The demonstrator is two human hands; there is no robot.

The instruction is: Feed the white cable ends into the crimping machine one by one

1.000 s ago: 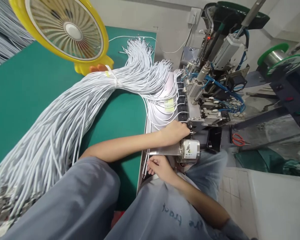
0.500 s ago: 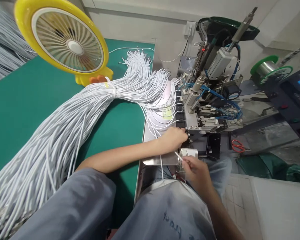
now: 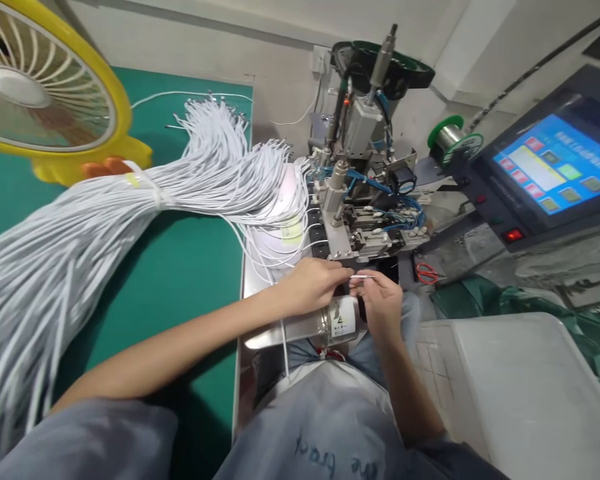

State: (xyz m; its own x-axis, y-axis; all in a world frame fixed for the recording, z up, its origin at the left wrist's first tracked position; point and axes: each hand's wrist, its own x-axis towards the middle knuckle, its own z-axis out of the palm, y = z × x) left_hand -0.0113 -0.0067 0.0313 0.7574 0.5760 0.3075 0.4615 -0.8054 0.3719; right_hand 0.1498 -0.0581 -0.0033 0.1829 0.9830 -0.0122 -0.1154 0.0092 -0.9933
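A short length of white cable (image 3: 363, 276) lies level between my two hands, just in front of the machine (image 3: 347, 233). My right hand (image 3: 381, 301) pinches it between thumb and fingers. The closed fingertips of my left hand (image 3: 314, 285) meet the cable's left end; any small part between them is hidden. Several white cables run into the black fixture row (image 3: 318, 233) along the machine's left side. They come from a large tied bundle of white cables (image 3: 105, 227) on the green table mat (image 3: 190, 293).
A clear jar with a white label (image 3: 343, 319) stands below my hands. The yellow fan (image 3: 115, 87) is at the left. On the right are a lit control screen (image 3: 555, 163), a solder wire spool (image 3: 453, 140), red-handled scissors (image 3: 427, 273) and a white surface (image 3: 525, 387).
My left hand has come away from the fixture toward my right hand. My right hand has risen with the cable, which now lies level. The view has turned rightward, showing more of the screen.
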